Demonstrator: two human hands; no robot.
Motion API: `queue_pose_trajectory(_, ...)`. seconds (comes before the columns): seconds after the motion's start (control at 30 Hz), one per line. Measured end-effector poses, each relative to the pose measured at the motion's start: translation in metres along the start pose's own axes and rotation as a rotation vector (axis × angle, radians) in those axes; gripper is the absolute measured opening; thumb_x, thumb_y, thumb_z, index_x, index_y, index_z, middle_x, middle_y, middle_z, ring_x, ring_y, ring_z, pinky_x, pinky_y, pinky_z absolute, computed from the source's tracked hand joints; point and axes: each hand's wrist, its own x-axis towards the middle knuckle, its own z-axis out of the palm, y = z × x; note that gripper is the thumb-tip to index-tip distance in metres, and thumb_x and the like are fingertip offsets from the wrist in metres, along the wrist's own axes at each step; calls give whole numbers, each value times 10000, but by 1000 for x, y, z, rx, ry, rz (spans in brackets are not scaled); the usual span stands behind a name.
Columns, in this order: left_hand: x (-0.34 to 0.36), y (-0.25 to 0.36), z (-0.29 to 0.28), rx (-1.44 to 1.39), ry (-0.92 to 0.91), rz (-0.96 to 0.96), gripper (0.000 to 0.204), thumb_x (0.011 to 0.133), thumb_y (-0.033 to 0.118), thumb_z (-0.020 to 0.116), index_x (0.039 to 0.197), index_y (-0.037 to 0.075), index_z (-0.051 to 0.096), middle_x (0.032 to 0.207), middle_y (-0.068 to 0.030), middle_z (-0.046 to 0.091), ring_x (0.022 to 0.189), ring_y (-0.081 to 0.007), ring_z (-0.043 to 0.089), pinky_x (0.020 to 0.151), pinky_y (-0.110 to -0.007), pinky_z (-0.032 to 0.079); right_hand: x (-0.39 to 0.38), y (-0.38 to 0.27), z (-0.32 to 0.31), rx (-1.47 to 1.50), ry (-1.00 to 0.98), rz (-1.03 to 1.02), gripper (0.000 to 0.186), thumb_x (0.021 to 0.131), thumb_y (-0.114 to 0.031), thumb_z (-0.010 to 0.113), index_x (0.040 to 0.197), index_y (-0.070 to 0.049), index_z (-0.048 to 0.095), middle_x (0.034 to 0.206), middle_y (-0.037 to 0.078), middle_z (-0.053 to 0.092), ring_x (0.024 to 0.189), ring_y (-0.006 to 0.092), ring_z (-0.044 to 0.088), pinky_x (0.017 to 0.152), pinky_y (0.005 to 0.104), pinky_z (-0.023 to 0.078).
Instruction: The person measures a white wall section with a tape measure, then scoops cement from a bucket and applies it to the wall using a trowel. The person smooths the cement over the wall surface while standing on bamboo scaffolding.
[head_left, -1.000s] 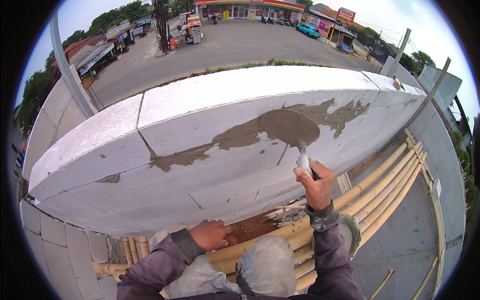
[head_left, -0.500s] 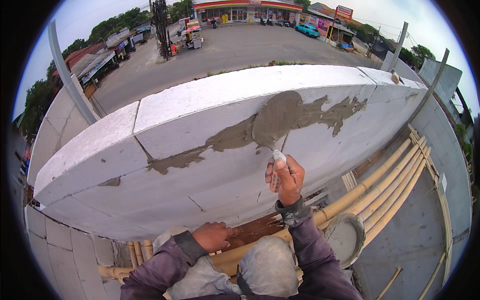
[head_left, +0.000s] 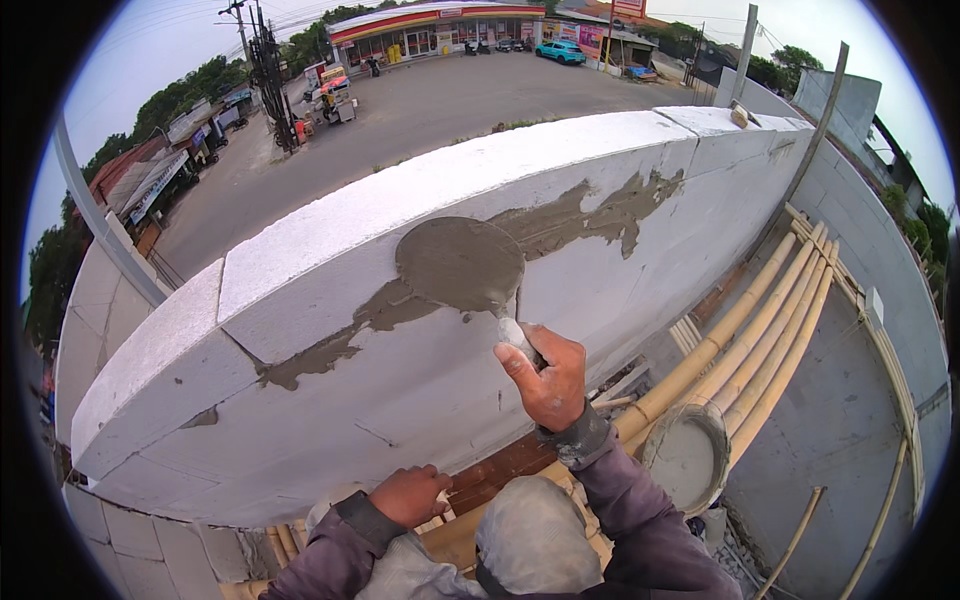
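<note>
My right hand (head_left: pixel 553 378) is wrapped round the pale handle of a trowel (head_left: pixel 460 264). Its round blade, coated in grey mortar, lies against the upper face of a white block wall (head_left: pixel 625 300). A ragged band of wet mortar (head_left: pixel 572 222) runs along the joint below the top blocks, to both sides of the blade. Low on the near side of the wall, my left hand (head_left: pixel 408 496) is closed, its fingers curled. A small pale bit shows at its fingertips, too small to name.
A round container of grey mortar (head_left: pixel 686 462) stands right of my right forearm, beside several bamboo poles (head_left: pixel 765 340). A small object (head_left: pixel 740 116) rests on the wall's far right top. Grey posts (head_left: pixel 822 125) rise by the wall. Beyond lie a road (head_left: pixel 440 105) and a shop.
The trowel has slid left along the wall face, and my right hand has turned so its back shows more. My left hand has shifted slightly left and down. The view has swung a little.
</note>
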Motion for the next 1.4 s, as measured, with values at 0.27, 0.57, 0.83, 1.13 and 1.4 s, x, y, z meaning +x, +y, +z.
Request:
queue_pose_trajectory(0.27,-10,-9,5,-30,73,-9,414,909,318,645,1242,81,581,1099,-171,607,1020,-393,605,871,-478,500,42,119,-99,347,267,268,376,985,-372,625,954,3,639,691,34,601,531,99,557,462,228,411)
queue_pose_trajectory(0.57,-47,-22,1,42,86,-129,442,870,314,693,1242,90,610,1163,-160,608,1060,-360,607,924,-457,491,71,162,-141,1116,410,616,406,1023,-465,480,971,-73,574,670,11,538,498,139,500,476,301,430)
queue_pose_trajectory(0.83,-21,-23,5,-20,112,15,431,882,318,680,1225,68,599,1116,-174,607,1039,-385,602,904,-466,482,-47,37,12,523,-270,376,406,1023,-402,536,891,-21,588,696,46,570,543,118,530,500,269,428)
queue_pose_trajectory(1.13,-12,-16,5,-53,126,149,400,877,278,701,1201,68,598,1094,-176,605,1026,-379,601,876,-457,487,-18,148,-80,1359,470,754,410,1015,-482,446,928,-99,562,630,3,504,493,174,479,517,356,428)
queue_pose_trajectory(1.4,-2,-23,7,-29,95,136,410,870,278,709,1204,70,595,1074,-176,602,1011,-381,602,876,-471,489,-3,79,-51,1117,101,650,442,1027,-479,422,917,-77,571,626,17,517,461,174,481,470,354,419)
